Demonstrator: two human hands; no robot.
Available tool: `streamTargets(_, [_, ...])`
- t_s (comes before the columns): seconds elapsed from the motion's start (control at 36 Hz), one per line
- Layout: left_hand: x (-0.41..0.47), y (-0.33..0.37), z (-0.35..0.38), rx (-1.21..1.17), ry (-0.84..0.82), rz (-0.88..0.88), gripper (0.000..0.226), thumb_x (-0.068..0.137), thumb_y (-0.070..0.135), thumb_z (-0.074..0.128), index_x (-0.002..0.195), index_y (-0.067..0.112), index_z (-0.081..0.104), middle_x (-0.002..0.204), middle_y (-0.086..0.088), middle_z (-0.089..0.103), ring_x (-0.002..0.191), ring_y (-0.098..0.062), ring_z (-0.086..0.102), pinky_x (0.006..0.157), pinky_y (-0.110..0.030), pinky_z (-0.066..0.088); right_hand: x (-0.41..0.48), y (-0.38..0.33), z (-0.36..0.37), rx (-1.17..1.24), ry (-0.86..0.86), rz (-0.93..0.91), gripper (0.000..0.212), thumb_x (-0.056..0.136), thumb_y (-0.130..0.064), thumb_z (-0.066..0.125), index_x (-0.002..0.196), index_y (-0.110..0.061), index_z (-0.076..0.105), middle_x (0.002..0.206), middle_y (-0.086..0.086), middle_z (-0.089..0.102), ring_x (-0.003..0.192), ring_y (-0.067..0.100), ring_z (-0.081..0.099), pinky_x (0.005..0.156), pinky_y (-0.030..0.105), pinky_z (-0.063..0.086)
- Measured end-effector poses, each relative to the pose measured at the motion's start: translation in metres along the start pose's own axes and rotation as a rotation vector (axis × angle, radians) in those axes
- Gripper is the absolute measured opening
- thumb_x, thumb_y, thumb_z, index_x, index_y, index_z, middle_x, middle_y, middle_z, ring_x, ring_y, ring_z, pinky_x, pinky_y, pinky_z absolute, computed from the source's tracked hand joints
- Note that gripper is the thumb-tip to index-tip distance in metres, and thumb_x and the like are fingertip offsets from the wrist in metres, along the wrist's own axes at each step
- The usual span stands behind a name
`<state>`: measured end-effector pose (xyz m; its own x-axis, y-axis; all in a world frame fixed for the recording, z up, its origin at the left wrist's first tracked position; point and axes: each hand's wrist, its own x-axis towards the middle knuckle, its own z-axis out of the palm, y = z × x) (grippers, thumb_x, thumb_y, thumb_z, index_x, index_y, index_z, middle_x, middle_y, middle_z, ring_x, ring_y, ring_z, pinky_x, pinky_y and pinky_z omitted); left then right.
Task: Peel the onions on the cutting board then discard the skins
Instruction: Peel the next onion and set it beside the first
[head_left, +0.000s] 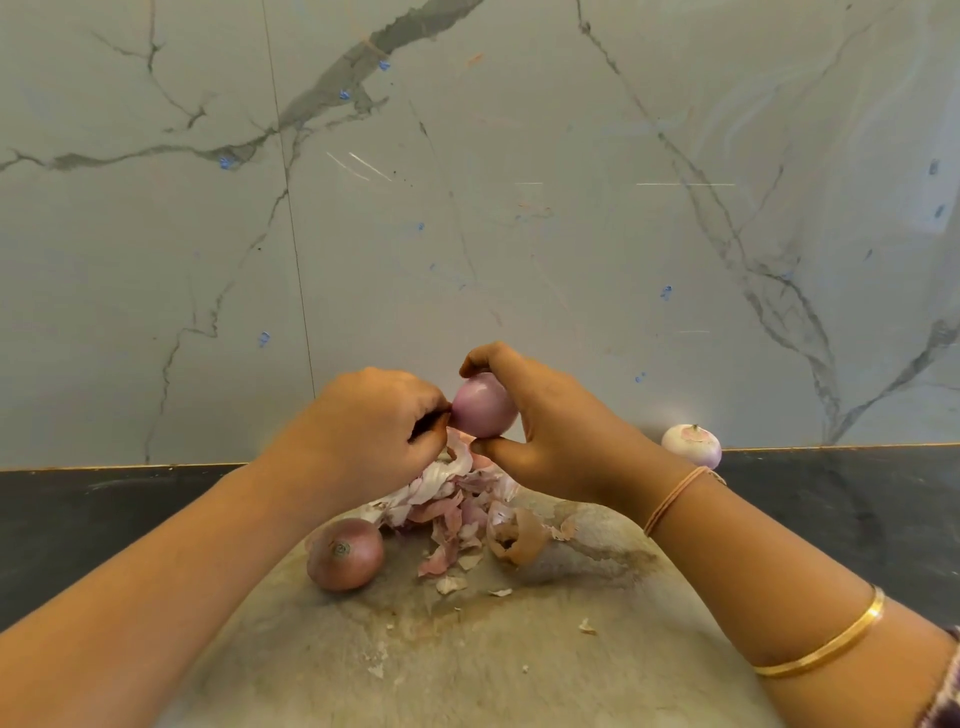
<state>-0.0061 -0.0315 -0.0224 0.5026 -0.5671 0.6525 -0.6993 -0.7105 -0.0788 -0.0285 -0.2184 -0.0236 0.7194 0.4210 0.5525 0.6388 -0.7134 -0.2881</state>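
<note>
The held onion (483, 405) is glossy pale purple with faint lengthwise lines. The near onion (345, 553), to the left on the board (467, 665), is reddish brown with a dull grey-green spot at its end. The far onion (692, 444), to the right, is white flushed with lilac. The skins (457, 499) mix pink, white and papery tan. The board is grey-beige, blotched with brown stains. The surface (78, 519) is near black. The wall (467, 208) is pale grey-green marble with dark grey veins and small blue flecks. My right arm wears a gold bangle (831, 644), a pinkish-tan band (675, 499) and a purple-and-white patterned sleeve (948, 691).
</note>
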Motion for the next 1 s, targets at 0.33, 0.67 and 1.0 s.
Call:
streamTargets(0.33, [0.001,0.005,0.0,-0.579,0.036,-0.508,0.021,0.087,0.012,0.063,0.073,0.025,0.072,0.063,0.004,0.071,0.055,-0.008,0.064,0.06,-0.021,0.053,0.0,-0.002,0.001,0.122,0.025,-0.008,0.046,0.085,-0.017,0.073,0.124,-0.019,0.049,0.119,-0.002,0.057,0.103,0.013,0.053,0.087,0.028,0.05])
streamTargets(0.67, [0.005,-0.002,0.003,-1.024,0.265,-0.832,0.017,0.088,0.006,0.062,0.075,0.009,0.072,0.06,-0.001,0.069,0.054,-0.008,0.063,0.052,-0.017,0.053,-0.001,-0.004,-0.003,0.188,0.184,0.019,0.056,0.083,-0.022,0.076,0.117,-0.033,0.033,0.114,-0.01,0.048,0.098,0.013,0.055,0.083,0.021,0.054])
streamTargets(1.0, [-0.001,0.007,0.003,-0.601,0.297,-0.372,0.029,0.084,0.004,0.067,0.092,0.032,0.07,0.084,0.022,0.07,0.076,0.004,0.066,0.069,-0.007,0.049,0.0,0.001,-0.001,0.166,0.149,0.018,0.048,0.086,-0.02,0.073,0.126,-0.02,0.047,0.12,-0.004,0.051,0.104,0.012,0.052,0.087,0.023,0.052])
